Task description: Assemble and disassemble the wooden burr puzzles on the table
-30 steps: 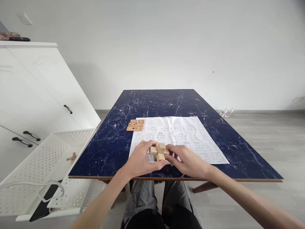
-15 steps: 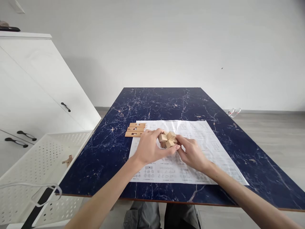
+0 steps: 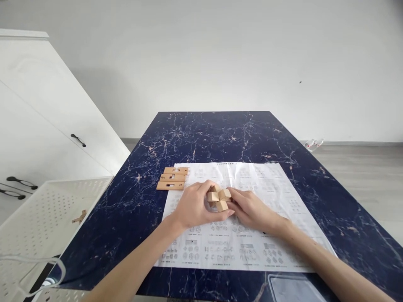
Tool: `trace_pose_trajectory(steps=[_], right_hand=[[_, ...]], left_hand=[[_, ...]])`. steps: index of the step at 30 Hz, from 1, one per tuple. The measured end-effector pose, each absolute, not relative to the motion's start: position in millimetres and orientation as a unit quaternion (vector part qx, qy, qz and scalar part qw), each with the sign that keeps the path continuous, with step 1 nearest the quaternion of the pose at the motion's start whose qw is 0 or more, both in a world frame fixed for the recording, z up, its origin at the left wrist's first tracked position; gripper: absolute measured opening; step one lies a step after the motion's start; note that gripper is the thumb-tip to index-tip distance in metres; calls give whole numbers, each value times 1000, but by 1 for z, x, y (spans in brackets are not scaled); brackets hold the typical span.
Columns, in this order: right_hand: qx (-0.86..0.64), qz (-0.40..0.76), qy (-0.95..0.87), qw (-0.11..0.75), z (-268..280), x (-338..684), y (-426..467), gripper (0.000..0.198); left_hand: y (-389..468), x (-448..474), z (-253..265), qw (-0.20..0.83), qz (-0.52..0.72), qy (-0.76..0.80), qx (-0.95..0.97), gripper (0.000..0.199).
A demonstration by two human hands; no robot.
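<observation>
A light wooden burr puzzle (image 3: 218, 196), made of interlocking blocks, is held between my two hands above a printed sheet. My left hand (image 3: 195, 203) curves around its left side, with fingers at the back and the thumb along the front edge. From the right, my right hand (image 3: 248, 207) grips the puzzle with its fingers and thumb. Parts of the puzzle's right side and underside are hidden by my fingers. The white printed paper (image 3: 264, 184) beneath shows rows of small diagrams and is creased.
Three flat wooden pieces with cut-outs and markings (image 3: 171, 178) lie at the sheet's left edge on the blue marbled table (image 3: 201, 138). A clear plastic tray (image 3: 294, 287) lies at the front edge. On the left are a white perforated basket (image 3: 37, 209), a cable (image 3: 59, 268) and a cabinet (image 3: 56, 109).
My view has shifted, bringing the clear tray at the front edge into sight. The puzzle looks turned slightly between my hands, and both hands still hold it.
</observation>
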State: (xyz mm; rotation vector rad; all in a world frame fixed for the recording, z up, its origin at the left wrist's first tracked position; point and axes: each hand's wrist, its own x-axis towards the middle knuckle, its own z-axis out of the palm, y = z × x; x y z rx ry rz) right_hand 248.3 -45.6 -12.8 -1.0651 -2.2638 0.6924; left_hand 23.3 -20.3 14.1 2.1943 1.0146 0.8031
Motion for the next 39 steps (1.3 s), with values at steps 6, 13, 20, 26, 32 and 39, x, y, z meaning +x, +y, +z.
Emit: trace_pose_trajectory(steps=[6, 13, 20, 26, 32, 39], right_hand=[[-387, 282, -842, 248, -11, 254, -47, 24], [-386, 345, -823, 235, -4, 257, -49, 22], [-380, 398, -809, 209, 6, 260, -50, 24], [-394, 292, -830, 265, -5, 256, -53, 24], [-399, 175, -838, 330, -16, 251, -55, 27], [-416, 125, -821, 370, -11, 244, -57, 26]], left_hand=[[-17, 19, 16, 364, 245, 367, 820, 49], [-19, 16, 20, 364, 227, 343, 836, 51], [-21, 16, 19, 345, 240, 306, 854, 52], [-22, 18, 18, 303, 263, 330, 854, 53], [-27, 22, 18, 306, 278, 368, 833, 52], [-36, 32, 18, 323, 342, 396, 789, 51]])
